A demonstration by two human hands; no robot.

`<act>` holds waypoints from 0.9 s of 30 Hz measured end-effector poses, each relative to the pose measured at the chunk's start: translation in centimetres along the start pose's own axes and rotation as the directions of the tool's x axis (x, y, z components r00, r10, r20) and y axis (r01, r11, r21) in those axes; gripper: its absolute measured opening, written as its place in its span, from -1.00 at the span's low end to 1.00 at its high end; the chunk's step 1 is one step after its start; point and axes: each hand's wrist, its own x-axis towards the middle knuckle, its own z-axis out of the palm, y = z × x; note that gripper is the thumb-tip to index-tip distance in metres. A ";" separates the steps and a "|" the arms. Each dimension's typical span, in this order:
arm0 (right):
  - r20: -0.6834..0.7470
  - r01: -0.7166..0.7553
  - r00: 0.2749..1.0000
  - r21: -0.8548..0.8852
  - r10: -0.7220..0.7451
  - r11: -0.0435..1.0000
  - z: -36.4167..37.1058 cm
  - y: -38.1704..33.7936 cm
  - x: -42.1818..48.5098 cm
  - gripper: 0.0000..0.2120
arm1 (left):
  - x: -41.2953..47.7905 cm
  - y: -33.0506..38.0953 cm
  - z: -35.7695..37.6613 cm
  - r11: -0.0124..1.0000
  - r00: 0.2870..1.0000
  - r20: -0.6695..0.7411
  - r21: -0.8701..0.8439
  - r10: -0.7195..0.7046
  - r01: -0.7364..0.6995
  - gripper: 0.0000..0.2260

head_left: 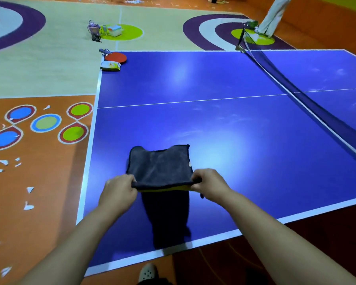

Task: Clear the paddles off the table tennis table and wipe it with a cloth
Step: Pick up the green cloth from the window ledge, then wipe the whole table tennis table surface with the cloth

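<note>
Blue table (pixel 224 124); grey-yellow cloth (pixel 160 167); red paddle (pixel 116 57).

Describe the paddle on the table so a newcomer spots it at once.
On the blue table, follow the left edge to the far corner, away from the grey cloth. The paddle lies flat there, handle past the corner. It is the round red disc; its neighbour is a pale crumpled packet.
</note>
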 end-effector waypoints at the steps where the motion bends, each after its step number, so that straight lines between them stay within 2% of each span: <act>1: 0.112 -0.002 0.994 -0.032 0.005 0.999 1.1 0.7 0.0 -0.79 | -0.8 -0.9 1.2 0.999 0.990 0.132 0.028 -0.040 0.036 -0.90; 3: 0.316 -0.008 0.948 -0.083 0.034 0.997 2.8 1.7 -0.2 -0.77 | -2.3 -2.1 2.9 0.996 0.907 0.412 0.059 -0.089 0.071 -0.92; 5: 0.491 -0.030 0.867 -0.110 0.081 0.993 3.3 2.0 -0.4 -0.76 | -3.3 -3.0 3.8 0.992 0.739 0.665 0.014 -0.103 0.126 -0.90; 6: 0.550 -0.049 0.829 -0.110 0.102 0.993 3.4 1.9 -0.4 -0.76 | -3.6 -3.2 3.9 0.984 0.653 0.751 -0.028 -0.096 0.176 -0.89; 7: 0.579 -0.066 0.807 -0.106 0.116 0.992 3.4 1.9 -0.3 -0.77 | -3.8 -3.4 3.8 0.976 0.603 0.793 -0.055 -0.086 0.211 -0.89; 8: 0.576 -0.078 0.808 -0.105 0.125 0.991 3.5 1.8 0.0 -0.78 | -3.7 -3.6 3.7 0.973 0.601 0.795 -0.064 -0.085 0.221 -0.88; 10: 0.493 -0.085 0.860 -0.117 0.132 0.989 3.8 1.5 0.9 -0.85 | -2.9 -3.9 3.6 0.981 0.691 0.714 -0.025 -0.117 0.192 -0.89; 12: 0.352 -0.099 0.926 -0.113 0.133 0.989 4.0 1.2 2.5 -0.81 | -1.5 -4.2 3.4 0.984 0.792 0.591 0.011 -0.152 0.180 -0.90; 16: 0.045 -0.190 0.981 0.018 0.189 0.982 4.4 0.5 6.5 -0.84 | 2.0 -5.4 3.7 0.952 0.929 0.290 -0.131 -0.228 0.275 -0.82; 18: -0.108 -0.202 0.971 0.098 0.212 0.974 4.6 -0.1 8.3 -0.80 | 3.9 -5.8 4.0 0.931 0.950 0.176 -0.219 -0.257 0.292 -0.73; 20: -0.173 -0.190 0.961 0.153 0.215 0.970 5.1 -0.2 9.9 -0.69 | 5.5 -6.3 4.5 0.930 0.956 0.119 -0.225 -0.269 0.289 -0.61; 22: -0.195 -0.215 0.953 0.114 0.234 0.970 6.1 0.4 11.1 -0.63 | 6.4 -6.9 5.2 0.941 0.952 0.108 -0.157 -0.285 0.300 -0.54; 24: -0.184 -0.303 0.934 0.043 0.306 0.952 7.4 1.6 11.5 -0.58 | 6.6 -7.4 6.3 0.952 0.955 0.124 -0.116 -0.270 0.284 -0.53; 27: -0.152 -0.452 0.885 -0.061 0.440 0.890 9.3 3.5 10.8 -0.55 | 6.1 -7.5 8.4 0.988 0.981 0.144 -0.065 -0.132 0.143 -0.53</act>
